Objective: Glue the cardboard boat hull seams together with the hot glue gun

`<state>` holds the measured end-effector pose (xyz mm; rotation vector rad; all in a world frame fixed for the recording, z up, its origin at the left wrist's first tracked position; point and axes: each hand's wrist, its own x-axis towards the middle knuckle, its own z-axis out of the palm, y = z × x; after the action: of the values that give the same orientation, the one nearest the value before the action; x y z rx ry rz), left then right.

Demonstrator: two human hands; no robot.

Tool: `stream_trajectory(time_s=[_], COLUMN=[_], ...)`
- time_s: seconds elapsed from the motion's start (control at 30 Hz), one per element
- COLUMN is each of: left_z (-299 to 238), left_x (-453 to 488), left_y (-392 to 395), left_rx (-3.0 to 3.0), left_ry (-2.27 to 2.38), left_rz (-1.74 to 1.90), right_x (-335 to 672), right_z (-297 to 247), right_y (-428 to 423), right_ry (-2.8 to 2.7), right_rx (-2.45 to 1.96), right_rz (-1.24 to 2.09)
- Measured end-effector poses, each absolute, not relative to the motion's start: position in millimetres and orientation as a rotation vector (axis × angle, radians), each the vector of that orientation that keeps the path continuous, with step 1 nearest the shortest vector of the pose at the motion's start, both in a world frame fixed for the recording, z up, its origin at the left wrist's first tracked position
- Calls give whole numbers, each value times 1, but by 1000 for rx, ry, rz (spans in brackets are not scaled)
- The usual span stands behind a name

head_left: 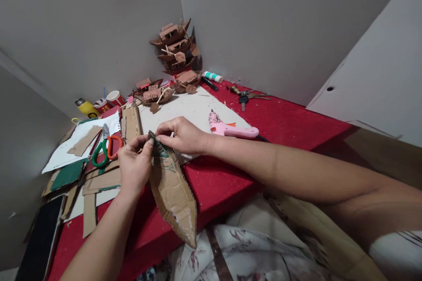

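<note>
A long pointed cardboard boat hull (173, 193) is held over the front edge of the red table (280, 123). My left hand (133, 167) grips its far end from the left, fingertips pinching the upper tip. My right hand (183, 135) pinches the same tip from the right, thumb and fingers pressed on the cardboard. The hull's near point hangs toward my lap.
A pink glue gun (231, 129) lies just right of my hands on a white sheet (194, 107). Green and orange scissors (105, 149), cardboard strips (102, 182) and a phone (41, 239) lie left. Finished cardboard boats (174, 48) are stacked in the corner; cups (115, 96) and keys (245, 94) lie behind.
</note>
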<state>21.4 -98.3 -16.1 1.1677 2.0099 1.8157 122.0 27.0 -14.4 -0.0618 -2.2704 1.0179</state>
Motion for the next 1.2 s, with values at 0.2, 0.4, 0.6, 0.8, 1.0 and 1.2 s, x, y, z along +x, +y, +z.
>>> stream_trajectory(time_s=[0.2, 0.4, 0.6, 0.8, 1.0, 1.2], left_z=[-19, -12, -15, -19, -20, -20], left_x=[21, 27, 30, 30, 28, 25], left_y=[-97, -98, -96, -95, -93, -90], left_rx=[1128, 1132, 1214, 1249, 1233, 1141], left_ry=[1980, 1988, 1930, 1968, 1963, 1903], left_rz=[1829, 1877, 1931, 1947, 1944, 1947], right_x=[119, 122, 122, 119, 118, 115], right_z=[-16, -10, -14, -17, -17, -17], right_y=[28, 25, 22, 22, 23, 28], right_ry=[-2268, -2135, -2035, -2031, -1997, -1969], right_rx=[-56, -117, -90, -126, -126, -124], right_rz=[1037, 1099, 1064, 1130, 1261, 1436])
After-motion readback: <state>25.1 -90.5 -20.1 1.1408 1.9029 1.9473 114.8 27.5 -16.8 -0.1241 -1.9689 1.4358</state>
